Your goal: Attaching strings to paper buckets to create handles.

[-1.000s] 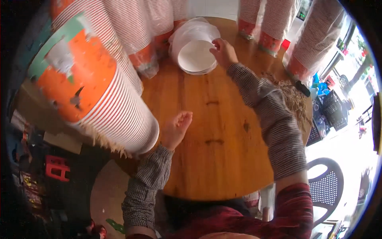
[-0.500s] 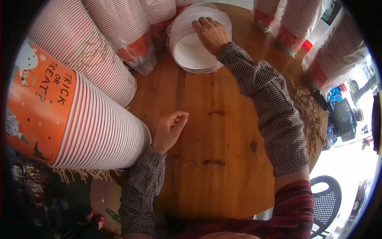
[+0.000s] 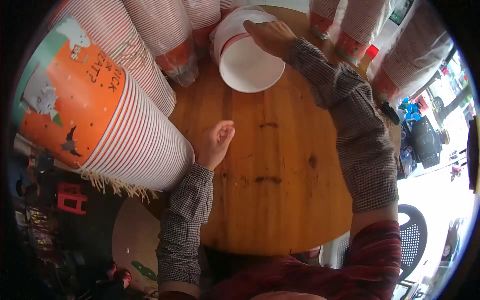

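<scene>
A white-lined paper bucket [image 3: 252, 67] lies on its side at the far middle of the table, its mouth toward me. Behind it a clear plastic bag [image 3: 241, 22] wraps the stack it comes from. My right hand [image 3: 272, 37] is closed over the bucket's upper right side, with some fingers hidden. My left hand [image 3: 217, 141] hovers over the table with its fingers curled in and nothing visible in them. Left of it lies a large stack of orange paper buckets [image 3: 80, 105] printed with ghosts and a bat, white rims toward me.
More bagged bucket stacks [image 3: 160, 30] line the far left, and others [image 3: 365, 25] stand at the far right. Straw-coloured fringe hangs below the near stack. A round wooden table [image 3: 280, 210] lies under my arms. A dark chair [image 3: 412, 240] stands at right, a red stool [image 3: 72, 198] at lower left.
The front bucket now sticks out farther from its bag, with a red edge showing. My right hand has shifted right and slightly down. My left hand has moved slightly up in the view.
</scene>
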The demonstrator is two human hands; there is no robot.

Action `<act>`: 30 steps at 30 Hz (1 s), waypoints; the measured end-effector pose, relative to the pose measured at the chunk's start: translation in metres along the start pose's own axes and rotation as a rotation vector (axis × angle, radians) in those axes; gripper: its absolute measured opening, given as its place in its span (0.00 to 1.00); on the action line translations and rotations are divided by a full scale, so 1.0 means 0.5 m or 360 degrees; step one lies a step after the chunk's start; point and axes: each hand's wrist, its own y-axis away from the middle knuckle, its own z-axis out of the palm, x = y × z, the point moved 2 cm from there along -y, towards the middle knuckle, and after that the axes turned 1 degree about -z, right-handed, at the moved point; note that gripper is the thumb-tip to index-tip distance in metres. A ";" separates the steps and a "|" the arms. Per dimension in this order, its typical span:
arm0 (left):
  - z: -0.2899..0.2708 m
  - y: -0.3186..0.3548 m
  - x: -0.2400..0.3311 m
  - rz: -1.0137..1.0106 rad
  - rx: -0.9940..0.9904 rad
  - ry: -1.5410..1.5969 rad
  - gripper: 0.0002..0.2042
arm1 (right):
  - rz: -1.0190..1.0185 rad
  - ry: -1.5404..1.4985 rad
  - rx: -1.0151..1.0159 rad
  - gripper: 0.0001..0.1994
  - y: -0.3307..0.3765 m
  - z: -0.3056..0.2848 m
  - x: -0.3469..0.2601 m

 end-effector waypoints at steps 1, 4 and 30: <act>0.000 0.001 -0.001 -0.0002 0.0001 0.0011 0.15 | 0.0030 -0.0039 -0.0020 0.09 0.005 -0.028 -0.014; 0.005 0.003 0.045 0.0175 0.0596 0.0340 0.14 | 0.0031 -0.0201 0.0050 0.10 0.072 -0.104 -0.049; 0.136 0.284 0.256 0.1517 0.0555 -0.0749 0.20 | 0.1432 -0.0293 0.0094 0.09 0.712 -0.068 0.029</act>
